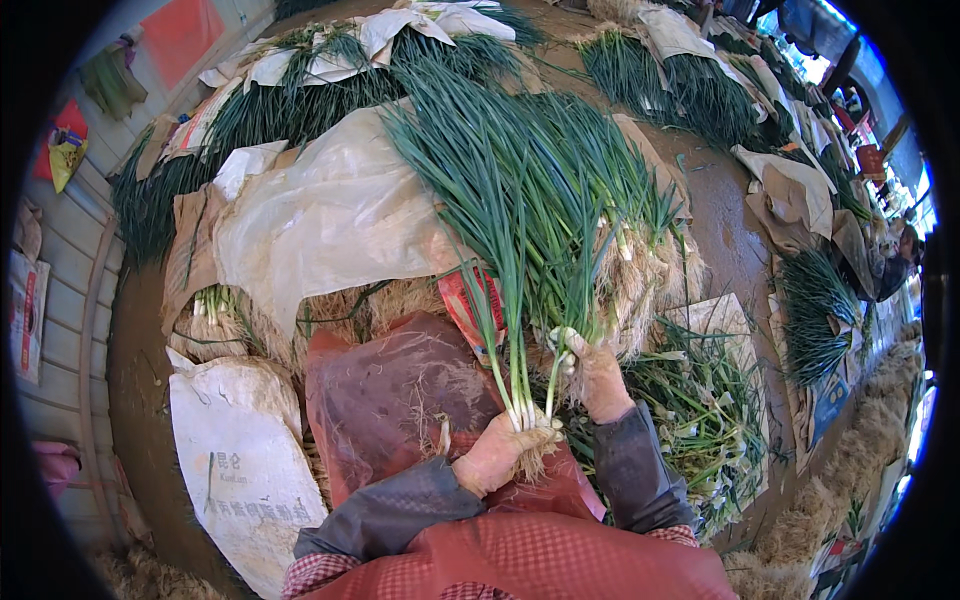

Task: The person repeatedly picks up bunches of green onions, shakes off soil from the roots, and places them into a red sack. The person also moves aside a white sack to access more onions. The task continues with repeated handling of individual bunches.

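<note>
My left hand [493, 451] wears a pale, soiled glove and is closed round the white root ends of several green onions [517, 367]. Roots hang out below its fingers, over my lap. A little higher and to the right, my right hand [596, 371], gloved too, grips the white lower stems of green onions at the near edge of a large pile [525, 180]. What lies inside its fist is partly hidden. Long green leaves run away from both hands, and bushy pale roots [630, 300] stick out on the pile's right side.
A dark red plastic sheet [397, 397] spans my lap. Discarded leaves [705, 420] heap up at my right. At left lies a white woven sack [240, 442] bearing writing. Translucent plastic sheeting [337, 210] covers rooted bundles. More onion piles [675, 90] stand across the wet floor [720, 225].
</note>
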### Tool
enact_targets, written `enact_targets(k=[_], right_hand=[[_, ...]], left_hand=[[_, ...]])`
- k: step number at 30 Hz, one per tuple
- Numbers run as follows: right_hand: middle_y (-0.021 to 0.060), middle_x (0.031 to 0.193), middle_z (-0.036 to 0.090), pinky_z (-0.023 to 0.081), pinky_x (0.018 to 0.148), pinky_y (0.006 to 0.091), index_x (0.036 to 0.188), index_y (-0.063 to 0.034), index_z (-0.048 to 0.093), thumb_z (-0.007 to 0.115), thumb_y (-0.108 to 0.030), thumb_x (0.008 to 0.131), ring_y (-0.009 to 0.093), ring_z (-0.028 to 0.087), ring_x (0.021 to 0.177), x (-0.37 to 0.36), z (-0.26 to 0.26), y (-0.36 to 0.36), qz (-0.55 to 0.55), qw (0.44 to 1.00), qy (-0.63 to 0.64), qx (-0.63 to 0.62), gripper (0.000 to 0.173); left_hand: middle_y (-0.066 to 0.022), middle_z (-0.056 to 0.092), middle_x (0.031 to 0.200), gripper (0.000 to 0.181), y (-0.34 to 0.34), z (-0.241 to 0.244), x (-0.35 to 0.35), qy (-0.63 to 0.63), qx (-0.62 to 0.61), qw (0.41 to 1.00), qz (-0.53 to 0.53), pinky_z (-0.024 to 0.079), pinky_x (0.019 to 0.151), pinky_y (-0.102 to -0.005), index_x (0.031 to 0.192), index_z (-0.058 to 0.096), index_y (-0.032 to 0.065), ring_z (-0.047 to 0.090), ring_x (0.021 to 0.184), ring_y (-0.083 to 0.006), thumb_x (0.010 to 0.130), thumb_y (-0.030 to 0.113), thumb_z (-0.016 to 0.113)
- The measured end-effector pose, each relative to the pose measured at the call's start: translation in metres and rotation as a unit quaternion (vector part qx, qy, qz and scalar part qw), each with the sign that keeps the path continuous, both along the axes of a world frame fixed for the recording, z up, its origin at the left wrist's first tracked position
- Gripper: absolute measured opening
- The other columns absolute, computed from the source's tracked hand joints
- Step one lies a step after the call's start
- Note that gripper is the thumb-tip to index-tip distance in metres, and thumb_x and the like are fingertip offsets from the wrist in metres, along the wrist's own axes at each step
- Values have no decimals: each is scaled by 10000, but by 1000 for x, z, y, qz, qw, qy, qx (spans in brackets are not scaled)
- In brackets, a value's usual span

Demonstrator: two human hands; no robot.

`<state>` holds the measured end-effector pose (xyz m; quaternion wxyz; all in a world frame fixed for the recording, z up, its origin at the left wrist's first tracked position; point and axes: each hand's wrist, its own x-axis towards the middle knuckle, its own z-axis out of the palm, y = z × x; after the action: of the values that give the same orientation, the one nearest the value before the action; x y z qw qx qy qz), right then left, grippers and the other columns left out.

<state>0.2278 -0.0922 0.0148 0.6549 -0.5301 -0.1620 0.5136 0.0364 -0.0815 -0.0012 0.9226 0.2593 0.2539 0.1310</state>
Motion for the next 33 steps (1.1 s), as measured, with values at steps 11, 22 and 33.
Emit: enact_targets(k=[11, 22, 33], right_hand=[[133, 810, 633, 529, 525, 263, 951, -2, 567, 622, -182, 855, 164, 622, 620, 36, -14, -184, -51, 988, -2, -149, 211], [123, 1351, 445, 301, 1022, 521, 1362, -220, 430, 619, -173, 788, 312, 430, 1235, -17, -215, -202, 297, 593, -664, -344, 607], [126, 1358, 469, 326, 1034, 496, 1172, -201, 611, 459, -238, 905, 344, 412, 1270, 235, -161, -374, 238, 493, -574, -609, 309]], left_hand=[[-84, 586, 1043, 351, 8, 1, -9, -55, -83, 993, 65, 522, 758, -276, 1220, 469, 36, 601, 893, -163, 881, -20, 543], [-99, 608, 1043, 408, 33, 27, -10, -18, -86, 983, -164, 435, 640, -238, 1274, 466, -41, 525, 755, -119, 903, 114, 533], [-50, 572, 985, 301, 128, 171, 5, -50, 303, 921, 240, 515, 810, -380, 1177, 499, 64, 590, 869, -181, 895, 156, 547]])
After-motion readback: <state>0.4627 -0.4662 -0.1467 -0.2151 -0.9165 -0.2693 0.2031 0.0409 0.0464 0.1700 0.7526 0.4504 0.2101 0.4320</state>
